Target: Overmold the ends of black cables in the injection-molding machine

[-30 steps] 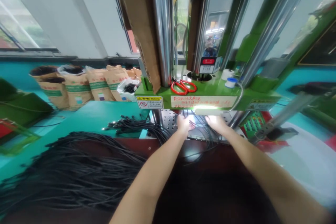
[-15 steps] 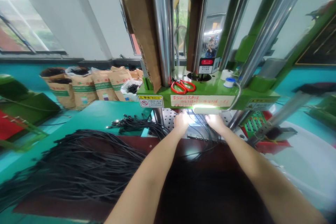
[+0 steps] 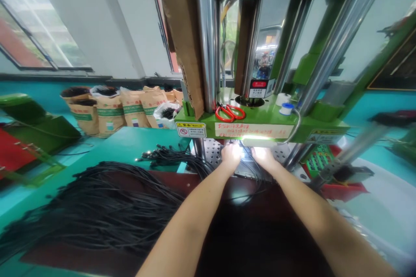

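Note:
Both my hands reach in over the perforated metal bed of a green press, under a glowing lamp (image 3: 261, 142). My left hand (image 3: 231, 156) looks closed at the left of the lit spot; glare hides what its fingers grip. Across from it, my right hand (image 3: 264, 158) is also curled, its fingertips washed out by the light. Thin black cables (image 3: 252, 169) run between the hands and down over the bed's front edge. Whether either hand grips these cables cannot be made out.
A large pile of black cables (image 3: 107, 207) covers the left bench, with a smaller cable bundle (image 3: 169, 156) behind it. Red-handled scissors (image 3: 230, 113) and a blue-and-white spool (image 3: 286, 109) lie on the press crossbeam (image 3: 211, 130). A steel column (image 3: 208, 43) rises left of my hands.
The view has shifted, so the scene sits slightly lower and farther right. My hands have come a little closer together over the bed.

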### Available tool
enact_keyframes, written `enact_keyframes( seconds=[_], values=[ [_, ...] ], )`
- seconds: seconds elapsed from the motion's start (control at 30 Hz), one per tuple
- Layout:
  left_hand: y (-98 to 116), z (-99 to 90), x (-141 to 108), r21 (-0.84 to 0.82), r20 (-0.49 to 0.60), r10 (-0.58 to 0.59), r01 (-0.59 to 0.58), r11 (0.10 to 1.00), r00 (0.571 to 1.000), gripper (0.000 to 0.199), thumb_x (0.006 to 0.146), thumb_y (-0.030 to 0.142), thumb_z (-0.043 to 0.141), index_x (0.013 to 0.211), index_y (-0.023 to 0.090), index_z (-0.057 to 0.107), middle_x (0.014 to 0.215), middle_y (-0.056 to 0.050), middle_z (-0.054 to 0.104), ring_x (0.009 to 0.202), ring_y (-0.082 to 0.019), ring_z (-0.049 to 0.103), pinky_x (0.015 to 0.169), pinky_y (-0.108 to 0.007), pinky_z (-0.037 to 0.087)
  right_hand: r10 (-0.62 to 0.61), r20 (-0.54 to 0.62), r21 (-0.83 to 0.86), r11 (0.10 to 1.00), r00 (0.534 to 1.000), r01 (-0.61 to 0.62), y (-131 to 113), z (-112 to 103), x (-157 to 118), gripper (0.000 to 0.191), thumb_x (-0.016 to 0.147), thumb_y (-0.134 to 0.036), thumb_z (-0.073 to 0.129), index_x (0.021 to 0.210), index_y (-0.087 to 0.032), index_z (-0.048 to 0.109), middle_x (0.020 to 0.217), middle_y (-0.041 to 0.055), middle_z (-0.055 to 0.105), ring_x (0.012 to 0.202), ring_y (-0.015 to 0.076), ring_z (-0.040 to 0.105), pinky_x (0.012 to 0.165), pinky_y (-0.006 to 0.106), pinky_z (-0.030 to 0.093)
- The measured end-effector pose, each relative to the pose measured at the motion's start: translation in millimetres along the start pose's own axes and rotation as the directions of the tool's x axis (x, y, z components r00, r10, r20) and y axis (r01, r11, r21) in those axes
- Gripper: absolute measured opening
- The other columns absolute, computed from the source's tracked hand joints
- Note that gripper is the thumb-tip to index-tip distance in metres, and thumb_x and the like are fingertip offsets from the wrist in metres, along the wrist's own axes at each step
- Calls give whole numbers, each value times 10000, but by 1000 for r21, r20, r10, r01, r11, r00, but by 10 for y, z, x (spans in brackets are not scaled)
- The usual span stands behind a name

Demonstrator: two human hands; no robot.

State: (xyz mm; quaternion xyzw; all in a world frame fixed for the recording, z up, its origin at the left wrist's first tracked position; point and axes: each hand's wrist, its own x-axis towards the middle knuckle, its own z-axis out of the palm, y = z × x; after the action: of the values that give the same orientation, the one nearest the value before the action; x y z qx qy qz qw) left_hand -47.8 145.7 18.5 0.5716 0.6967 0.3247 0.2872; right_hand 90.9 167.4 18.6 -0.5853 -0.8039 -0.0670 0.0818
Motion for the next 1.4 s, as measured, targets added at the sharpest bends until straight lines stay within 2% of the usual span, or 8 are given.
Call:
enact_keyframes(
  seconds=[0.17,0.37,0.5,0.63,0.93,1.13,1.27,1.4],
  values=[
    [-17,5,18,144,-23,124,-119,982,992,261,790,118,416,972,109,603,948,-196,600,1090,-313,460,947,-424,331,19,4,-11,1000,1000,-19,16,23,46,332,861,-174,376,1021,-75,649,1054,175,627,995,275,566,864,333,396],
    [100,68,-52,208,-90,207,-185,960,974,318,830,242,413,1100,147,552,1139,-176,519,1121,-299,418,932,-423,334,-28,-11,-12,1000,1000,28,1,-69,18,348,890,-185,339,1052,-98,634,1059,154,629,1005,262,558,875,340,389],
    [143,133,-54,221,-60,279,-260,940,958,259,780,248,503,988,134,608,988,-162,588,1111,-287,420,979,-406,283,-90,-2,4,996,996,90,-44,-121,-19,310,872,-190,398,1080,-126,619,1055,125,635,973,239,571,900,335,380],
    [128,151,-18,230,-51,291,-272,934,955,176,757,137,493,854,123,640,887,-155,609,1068,-272,457,992,-390,262,-116,-2,23,993,993,116,-106,-121,-14,289,865,-210,436,1076,-121,613,1017,126,644,957,235,576,893,329,389],
    [130,212,35,335,-78,298,-256,907,951,265,804,123,418,960,85,630,974,-154,604,1050,-252,478,963,-371,304,-115,-48,42,992,992,117,-123,54,117,320,884,-148,335,1003,-105,629,953,136,656,906,239,591,854,339,415],
    [188,152,114,426,-77,326,-265,865,942,299,840,141,360,955,103,633,939,-131,627,999,-231,516,914,-364,355,-130,-75,34,991,989,133,-110,18,91,343,877,-131,315,1011,-129,631,944,128,660,920,238,588,883,355,396],
    [116,61,98,466,-11,411,-359,809,911,313,855,184,347,998,118,618,986,-120,626,1018,-227,512,924,-365,355,-160,-68,29,986,985,162,-53,-23,34,354,909,-215,310,1042,-114,622,1016,156,639,959,253,577,883,364,394],
    [-63,-42,106,460,125,524,-517,722,842,377,863,386,383,1137,185,546,1171,-65,566,1123,-203,453,984,-335,321,-240,1,45,970,971,239,42,-11,-1,342,901,-310,378,1096,-134,597,1094,139,614,1009,247,557,876,335,400]
  ],
)
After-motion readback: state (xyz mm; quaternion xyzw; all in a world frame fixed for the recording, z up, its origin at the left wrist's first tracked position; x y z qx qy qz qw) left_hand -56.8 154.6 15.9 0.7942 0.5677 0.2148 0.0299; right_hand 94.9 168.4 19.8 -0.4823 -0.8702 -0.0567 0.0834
